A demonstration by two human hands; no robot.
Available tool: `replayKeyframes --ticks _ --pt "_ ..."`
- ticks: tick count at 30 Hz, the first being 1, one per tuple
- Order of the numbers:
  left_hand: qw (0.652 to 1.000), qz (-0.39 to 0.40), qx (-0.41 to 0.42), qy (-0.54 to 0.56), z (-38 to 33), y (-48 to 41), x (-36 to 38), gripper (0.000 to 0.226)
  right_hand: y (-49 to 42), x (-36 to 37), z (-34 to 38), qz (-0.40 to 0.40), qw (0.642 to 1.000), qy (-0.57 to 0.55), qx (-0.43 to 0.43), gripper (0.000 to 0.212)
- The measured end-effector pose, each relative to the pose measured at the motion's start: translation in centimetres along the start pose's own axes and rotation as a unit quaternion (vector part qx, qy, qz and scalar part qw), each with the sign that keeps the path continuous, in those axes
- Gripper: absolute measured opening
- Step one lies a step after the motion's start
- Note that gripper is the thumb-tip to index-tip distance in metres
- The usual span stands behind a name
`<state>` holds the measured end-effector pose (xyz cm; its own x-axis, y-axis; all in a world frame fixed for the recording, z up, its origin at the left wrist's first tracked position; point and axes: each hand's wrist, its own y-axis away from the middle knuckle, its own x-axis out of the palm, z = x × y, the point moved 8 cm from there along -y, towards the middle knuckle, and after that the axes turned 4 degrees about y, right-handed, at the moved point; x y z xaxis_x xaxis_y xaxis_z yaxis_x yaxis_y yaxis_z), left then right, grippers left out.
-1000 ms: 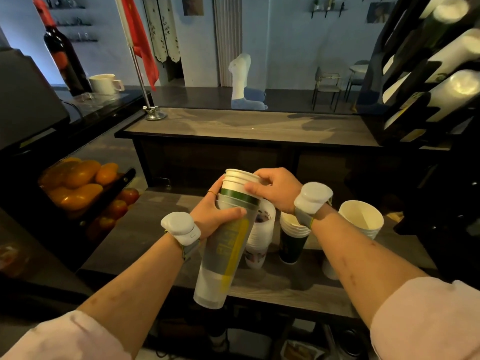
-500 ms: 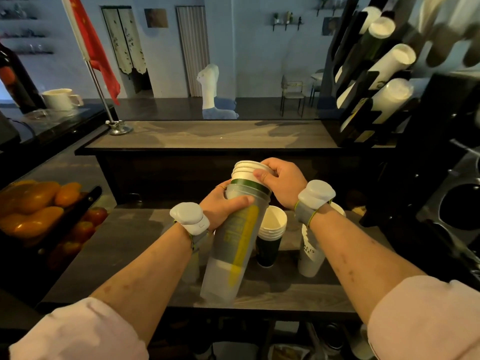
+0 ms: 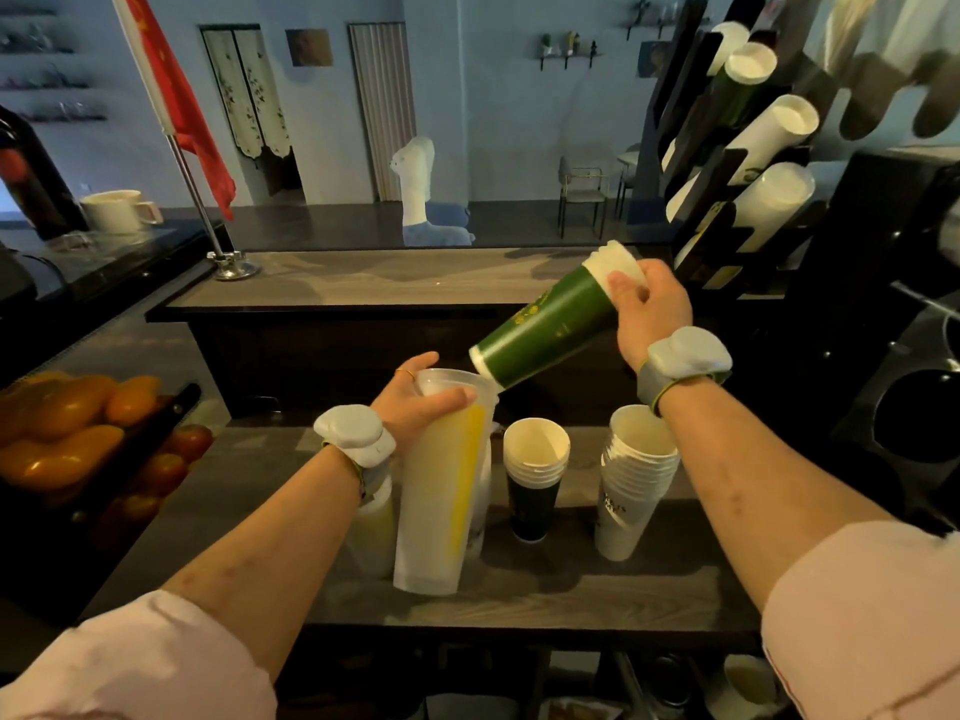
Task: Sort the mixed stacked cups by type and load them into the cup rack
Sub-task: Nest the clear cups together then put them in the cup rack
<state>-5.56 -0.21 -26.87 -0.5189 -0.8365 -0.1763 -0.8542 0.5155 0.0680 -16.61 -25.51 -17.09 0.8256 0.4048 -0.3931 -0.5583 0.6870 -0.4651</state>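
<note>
My left hand grips the rim of a tall stack of frosted plastic cups with a yellow stripe, held upright just above the counter. My right hand grips the white rims of a stack of green paper cups, tilted, its bottom end just clear of the plastic stack's mouth. On the counter stand a dark green cup stack, a white paper cup stack and another frosted cup stack behind my left wrist. The black cup rack at the upper right holds several cup stacks.
A tray of oranges and tomatoes sits at the left. A raised bar top runs behind the counter, with a red flag on a metal stand. A dark machine with round openings stands at the right.
My right hand has pulled the green paper cups out of the frosted plastic stack and lifted them up and to the right. My left hand has kept hold of the plastic stack.
</note>
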Motion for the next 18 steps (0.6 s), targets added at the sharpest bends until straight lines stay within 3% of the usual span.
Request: replayKeyframes --ticks 2,6,10,14,16,18 --pt "0.999 -0.034 -0.007 -0.002 0.0 -0.2 -1.3 0.077 -0.2 -0.9 0.2 0.002 0.999 0.045 -0.026 0.026" --pt "0.993 -0.102 -0.005 0.057 -0.1 -0.5 -2.4 0.076 0.8 0.7 1.6 0.080 0.977 0.163 -0.113 0.030" --pt "0.987 -0.128 0.019 0.096 -1.1 -0.6 -2.8 0.077 3.1 3.2 1.7 0.135 0.958 0.215 -0.133 0.034" --pt "0.984 -0.139 0.036 0.107 -1.6 -0.6 -3.7 0.077 5.7 5.9 0.3 0.182 0.931 0.269 -0.168 0.024" --pt "0.983 -0.143 0.041 0.113 -1.6 -0.6 -4.0 0.078 6.7 7.9 -1.9 0.230 0.903 0.327 -0.158 0.024" --pt "0.982 -0.141 0.039 0.119 -1.6 -0.8 -3.9 0.080 7.5 10.1 -4.9 0.316 0.848 0.409 -0.115 0.031"
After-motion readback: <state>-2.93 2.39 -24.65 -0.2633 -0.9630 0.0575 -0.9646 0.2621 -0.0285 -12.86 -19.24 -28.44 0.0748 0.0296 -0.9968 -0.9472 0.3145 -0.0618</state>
